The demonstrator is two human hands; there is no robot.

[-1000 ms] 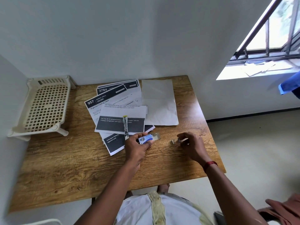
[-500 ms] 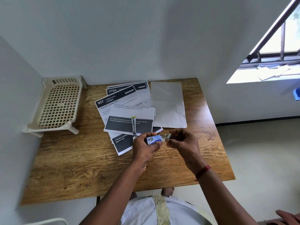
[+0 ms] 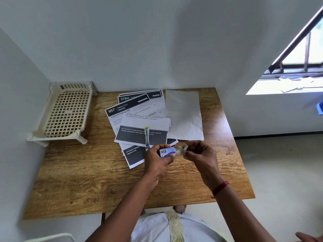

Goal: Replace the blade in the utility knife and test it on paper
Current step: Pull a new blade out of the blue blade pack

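Head view, step in hand: probably opening the spare-blade case (image 3: 167,151) to get a fresh blade out.
Left hand (image 3: 157,158): fingers and thumb are curled round the labelled end of the case, holding it low over the wooden table (image 3: 87,172).
Right hand (image 3: 201,154): fingertips pinch a small grey piece (image 3: 186,147) at the case's clear end. I cannot tell whether it is a cap or a blade tip.
Utility knife (image 3: 146,137): lies untouched on the printed sheets (image 3: 139,119), pointing away from the person, its near end just beside the left hand.
Test paper: a blank sheet (image 3: 183,112) lies to the right of the printed ones, beyond the right hand.
Plastic rack (image 3: 66,110): stands at the far left corner, well apart from the work.
Doing it well: keep the left grip still and draw the piece straight along the case's length. Pinch flat faces only, never the cutting edge.
Risk: a jerk could spill the spare blades or nick a fingertip, so stay low over the table.
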